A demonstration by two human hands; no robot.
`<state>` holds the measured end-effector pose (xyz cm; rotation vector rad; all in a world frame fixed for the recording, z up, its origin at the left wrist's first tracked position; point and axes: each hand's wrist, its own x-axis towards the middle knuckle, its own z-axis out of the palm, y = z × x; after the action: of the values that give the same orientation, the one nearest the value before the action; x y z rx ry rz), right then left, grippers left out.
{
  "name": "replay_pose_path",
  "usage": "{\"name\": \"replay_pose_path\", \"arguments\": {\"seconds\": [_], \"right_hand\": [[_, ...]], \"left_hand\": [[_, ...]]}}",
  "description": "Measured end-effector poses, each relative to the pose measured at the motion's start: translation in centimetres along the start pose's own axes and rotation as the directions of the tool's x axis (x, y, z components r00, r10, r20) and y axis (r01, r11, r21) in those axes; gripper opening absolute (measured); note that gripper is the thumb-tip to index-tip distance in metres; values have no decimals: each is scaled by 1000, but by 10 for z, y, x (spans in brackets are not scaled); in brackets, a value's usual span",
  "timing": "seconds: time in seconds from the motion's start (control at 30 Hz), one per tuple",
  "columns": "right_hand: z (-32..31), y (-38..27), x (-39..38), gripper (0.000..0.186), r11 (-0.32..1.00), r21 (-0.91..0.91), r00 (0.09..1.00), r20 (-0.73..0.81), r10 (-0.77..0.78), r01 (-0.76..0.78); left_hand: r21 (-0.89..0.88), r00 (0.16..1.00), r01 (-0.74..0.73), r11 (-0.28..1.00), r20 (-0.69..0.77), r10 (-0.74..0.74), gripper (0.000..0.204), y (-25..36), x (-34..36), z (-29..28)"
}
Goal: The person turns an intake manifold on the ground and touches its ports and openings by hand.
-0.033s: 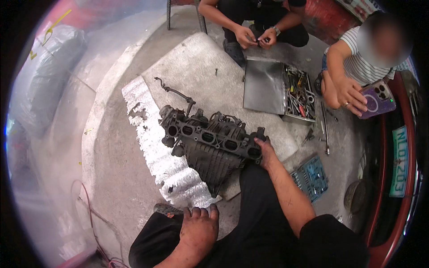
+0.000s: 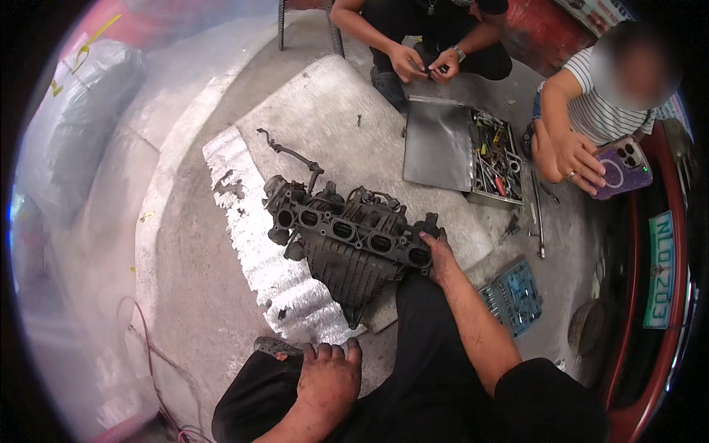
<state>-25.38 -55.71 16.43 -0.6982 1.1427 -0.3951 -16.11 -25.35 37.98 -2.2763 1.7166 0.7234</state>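
Observation:
A grimy dark intake manifold (image 2: 347,269) stands tilted in front of me, its row of several oval ports turned up toward me. My right hand (image 2: 437,255) grips its right end, the thumb over the flange; the other fingers are partly hidden. A thin curved pipe (image 2: 289,153) extends from behind the manifold's far left side. My left hand (image 2: 329,380) lies on my bent left knee, fingers stretched out and holding nothing. Beneath the manifold's left side runs a torn silver foil sheet (image 2: 255,229), on top of a pale worn mat (image 2: 310,103).
Beyond the mat, a crouching person's hands (image 2: 425,65) finger a small dark item. Another person, at right, holds a purple phone (image 2: 624,170). An open metal toolbox (image 2: 439,148) is full of hand tools. A teal socket set (image 2: 513,295) lies right of my arm, near a red car (image 2: 628,354).

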Motion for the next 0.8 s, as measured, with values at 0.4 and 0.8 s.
{"name": "replay_pose_path", "arguments": {"seconds": [0.4, 0.8], "right_hand": [[21, 26, -54, 106, 948, -233, 976, 40, -214, 217], [-37, 22, 83, 53, 885, -405, 892, -276, -359, 231]], "left_hand": [[-2, 1000, -18, 1000, 13, 19, 45, 4, 9, -13], [-12, 992, -65, 998, -111, 64, 44, 5, -10, -14]]}}
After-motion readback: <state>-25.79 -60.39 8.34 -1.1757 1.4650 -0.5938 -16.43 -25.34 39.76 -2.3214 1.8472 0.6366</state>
